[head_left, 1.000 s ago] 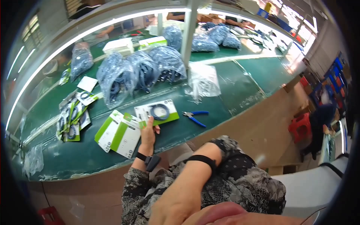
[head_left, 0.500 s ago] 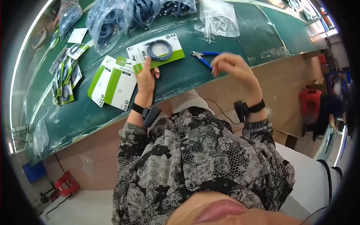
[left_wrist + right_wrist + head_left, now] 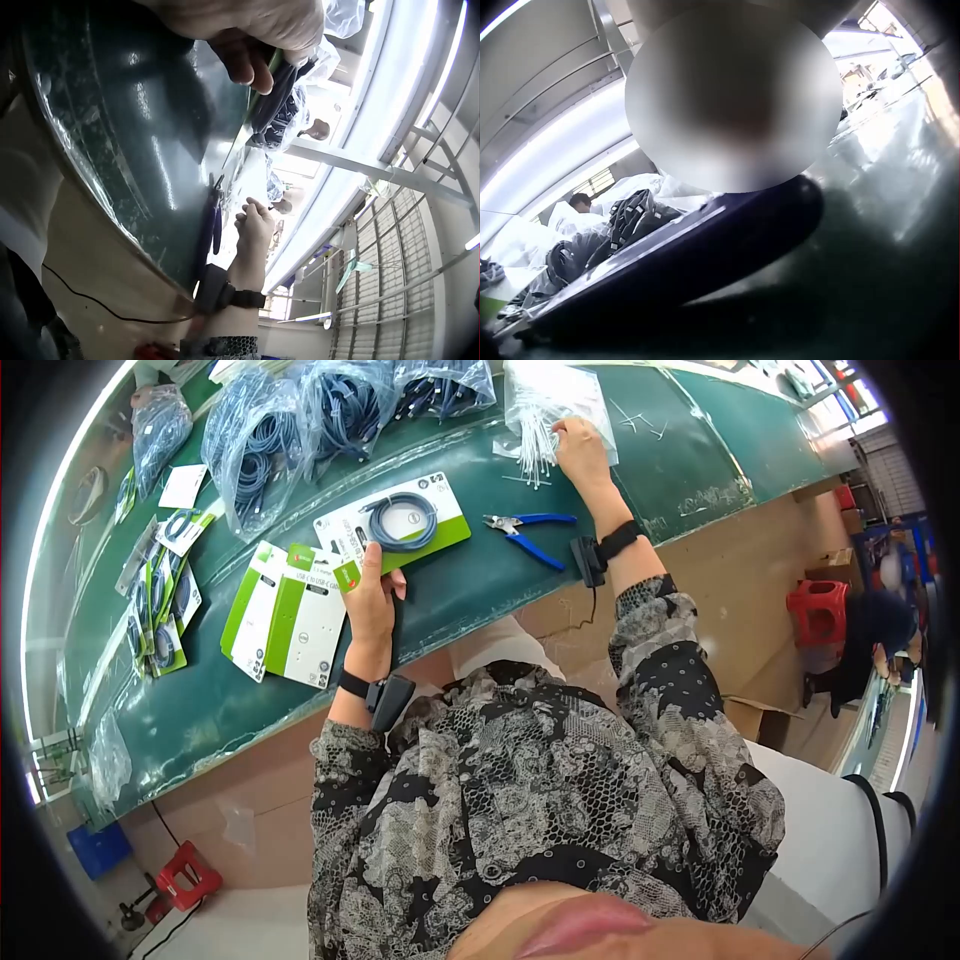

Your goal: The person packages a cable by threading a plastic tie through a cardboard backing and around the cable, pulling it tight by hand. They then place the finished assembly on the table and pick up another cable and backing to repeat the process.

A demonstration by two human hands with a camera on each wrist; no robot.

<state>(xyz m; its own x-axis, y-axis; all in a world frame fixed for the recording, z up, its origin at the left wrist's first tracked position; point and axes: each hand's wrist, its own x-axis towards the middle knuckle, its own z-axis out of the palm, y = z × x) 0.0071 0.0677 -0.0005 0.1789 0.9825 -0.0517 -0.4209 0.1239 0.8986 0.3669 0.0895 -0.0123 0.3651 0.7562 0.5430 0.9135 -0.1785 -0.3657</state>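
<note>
My left hand (image 3: 371,610) grips a white and green packaging card (image 3: 452,520) by its near left corner, thumb on top and fingers beneath. On that card lies a coiled blue-grey cable (image 3: 404,546). My right hand (image 3: 586,458) reaches to a clear plastic bag (image 3: 592,395) of white cable ties (image 3: 537,455), fingertips bent right at the ties; I cannot tell whether they pinch one. Between the hands lie blue-handled cutting pliers (image 3: 540,550), jaws pointing left. Flat cards (image 3: 312,628) overlap left of my left hand. A blur covers the right hand's fingers in the right wrist view.
Clear bags of coiled cables (image 3: 345,410) stand along the back of the green table (image 3: 480,595). Finished-looking cable cards (image 3: 160,595) lie piled at the left. Loose ties (image 3: 640,422) are scattered right of the tie bag. Red stools (image 3: 818,615) stand on the floor.
My right hand has come up from low near my face, passed over the pliers and reached the bag of cable ties. The left hand keeps holding the card. The head view has tilted down.
</note>
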